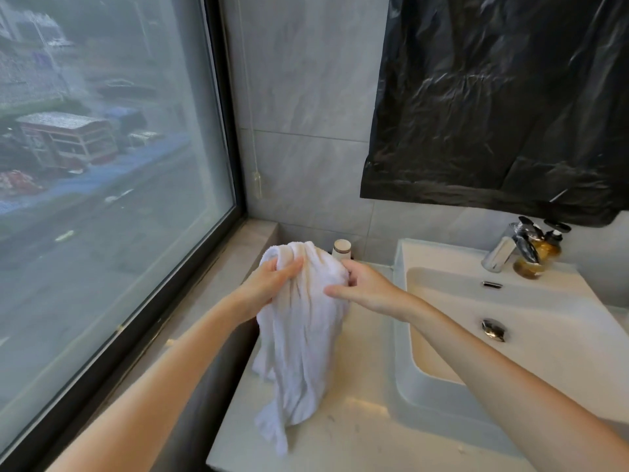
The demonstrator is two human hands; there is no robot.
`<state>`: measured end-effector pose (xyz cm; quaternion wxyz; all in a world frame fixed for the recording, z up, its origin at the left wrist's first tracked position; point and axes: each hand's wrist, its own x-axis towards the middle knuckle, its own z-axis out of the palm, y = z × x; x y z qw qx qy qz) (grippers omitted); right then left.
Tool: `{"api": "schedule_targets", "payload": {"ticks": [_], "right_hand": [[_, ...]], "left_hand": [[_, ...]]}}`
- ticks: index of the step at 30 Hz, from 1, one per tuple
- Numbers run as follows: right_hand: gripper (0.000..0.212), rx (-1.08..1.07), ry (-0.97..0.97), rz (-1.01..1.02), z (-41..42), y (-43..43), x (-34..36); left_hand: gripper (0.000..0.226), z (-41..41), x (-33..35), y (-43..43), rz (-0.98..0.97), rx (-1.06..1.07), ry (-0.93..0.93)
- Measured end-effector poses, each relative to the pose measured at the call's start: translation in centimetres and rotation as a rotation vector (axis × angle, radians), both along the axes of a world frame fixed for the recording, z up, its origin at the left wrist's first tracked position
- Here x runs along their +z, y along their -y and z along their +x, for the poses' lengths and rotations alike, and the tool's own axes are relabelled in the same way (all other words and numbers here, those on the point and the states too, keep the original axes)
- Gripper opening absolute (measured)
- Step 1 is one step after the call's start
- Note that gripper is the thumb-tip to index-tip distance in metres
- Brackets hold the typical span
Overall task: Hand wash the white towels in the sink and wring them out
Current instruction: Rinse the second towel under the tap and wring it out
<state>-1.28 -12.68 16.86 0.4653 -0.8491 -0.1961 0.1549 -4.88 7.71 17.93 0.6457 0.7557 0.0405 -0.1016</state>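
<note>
A white towel [301,338] hangs bunched above the counter left of the sink [442,386], its lower end trailing onto the countertop. My left hand [269,284] grips the towel's upper left side, thumb across the folds. My right hand [366,287] holds the upper right side, fingers curled into the cloth with the thumb pointing left. The white sink basin lies to the right, with a chrome drain [493,329] and a chrome faucet [510,247] at the back.
A large window [102,165] with a dark frame fills the left, a stone sill below it. A small white cup [341,249] stands behind the towel. Amber bottles [541,248] sit by the faucet. Black plastic sheeting [493,97] covers the wall above the sink.
</note>
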Motion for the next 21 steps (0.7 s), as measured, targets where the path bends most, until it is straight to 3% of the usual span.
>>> {"api": "schedule_targets", "payload": {"ticks": [3,7,11,14,16,18,21], "right_hand": [[0.024,-0.109,0.119,0.002,0.4,0.1,0.9],[0.034,-0.25,0.14,0.082,0.5,1.1,2.8],[0.018,-0.152,0.171,0.034,0.2,1.6,3.9],[0.029,-0.151,0.228,-0.116,0.5,1.8,3.8],[0.056,-0.182,0.161,-0.207,0.8,2.5,3.7],[0.063,-0.213,0.096,-0.237,0.9,3.8,3.7],[0.057,-0.217,-0.002,-0.234,0.9,5.8,3.4]], "left_hand": [[0.074,-0.2,-0.3,-2.0,0.214,0.032,0.011],[0.038,-0.2,-1.0,-4.8,0.235,0.118,-0.055],[0.037,-0.2,-1.3,-6.5,0.199,0.107,-0.076],[0.046,-0.5,-1.7,-6.0,0.518,0.117,-0.033],[0.046,-0.9,-1.7,-6.3,0.727,0.214,0.058],[0.039,-0.7,-1.9,-8.0,0.618,0.357,0.074],[0.026,-0.8,-1.7,-10.1,0.104,0.488,-0.078]]}}
